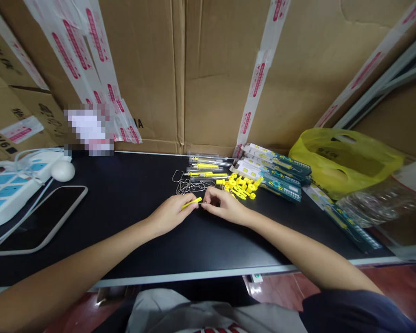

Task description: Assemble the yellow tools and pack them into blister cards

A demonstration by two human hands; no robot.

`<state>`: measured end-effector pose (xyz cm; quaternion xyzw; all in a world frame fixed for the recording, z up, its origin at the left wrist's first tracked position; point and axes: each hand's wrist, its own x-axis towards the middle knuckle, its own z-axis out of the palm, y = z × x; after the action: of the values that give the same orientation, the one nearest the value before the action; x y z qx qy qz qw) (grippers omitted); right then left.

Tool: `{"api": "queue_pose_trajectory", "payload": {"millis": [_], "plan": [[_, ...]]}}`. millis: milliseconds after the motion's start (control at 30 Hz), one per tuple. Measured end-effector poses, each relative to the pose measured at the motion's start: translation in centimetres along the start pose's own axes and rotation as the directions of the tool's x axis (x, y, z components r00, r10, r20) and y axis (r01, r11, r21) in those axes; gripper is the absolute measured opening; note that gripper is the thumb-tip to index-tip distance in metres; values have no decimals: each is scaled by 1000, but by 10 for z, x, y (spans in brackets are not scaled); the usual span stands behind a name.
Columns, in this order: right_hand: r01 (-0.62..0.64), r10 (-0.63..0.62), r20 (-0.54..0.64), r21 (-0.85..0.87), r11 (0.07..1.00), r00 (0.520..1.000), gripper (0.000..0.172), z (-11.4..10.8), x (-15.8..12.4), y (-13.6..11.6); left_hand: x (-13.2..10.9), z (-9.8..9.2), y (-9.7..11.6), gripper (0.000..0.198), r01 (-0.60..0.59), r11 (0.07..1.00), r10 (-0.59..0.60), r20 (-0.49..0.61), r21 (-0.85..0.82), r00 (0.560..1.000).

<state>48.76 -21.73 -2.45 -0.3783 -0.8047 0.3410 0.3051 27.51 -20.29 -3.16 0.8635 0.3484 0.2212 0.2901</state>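
My left hand (171, 213) is closed around a slim yellow plastic piece (192, 203) that sticks out past the fingertips. My right hand (225, 206) meets it closely, thumb and finger pinching a thin metal wire (204, 203) at the end of the yellow piece. Whether the wire is joined to the piece I cannot tell. Just beyond the hands lies a tangle of bent wire hooks (190, 186). Small yellow plastic parts (244, 185) are heaped behind my right hand. Farther back, clear tubes with yellow inserts (208, 166) lie side by side.
Green-and-white boxes (280, 178) are stacked at the right, near a yellow plastic bag (346, 162) and a clear bottle (367, 203). At the left are a phone (41, 219), a power strip (17, 180) and a white round object (63, 171). Large cardboard boxes (215, 78) stand behind.
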Motion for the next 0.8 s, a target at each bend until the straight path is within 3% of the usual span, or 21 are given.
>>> {"api": "queue_pose_trajectory", "payload": {"millis": [267, 433, 633, 800], "plan": [[123, -137, -13, -359, 925, 990, 15, 2, 0, 0, -1, 1, 0, 25, 35, 999, -36, 10, 36, 999], [118, -166, -82, -409, 905, 983, 18, 2, 1, 3, -2, 0, 2, 28, 58, 998, -58, -17, -15, 998], [142, -196, -83, -434, 890, 977, 19, 2, 0, 5, -3, 2, 2, 30, 80, 982, -84, -17, -170, 996], [163, -227, -84, -470, 868, 970, 21, 4, -1, 6, -4, 3, 3, 26, 95, 992, -99, -48, -88, 994]]}}
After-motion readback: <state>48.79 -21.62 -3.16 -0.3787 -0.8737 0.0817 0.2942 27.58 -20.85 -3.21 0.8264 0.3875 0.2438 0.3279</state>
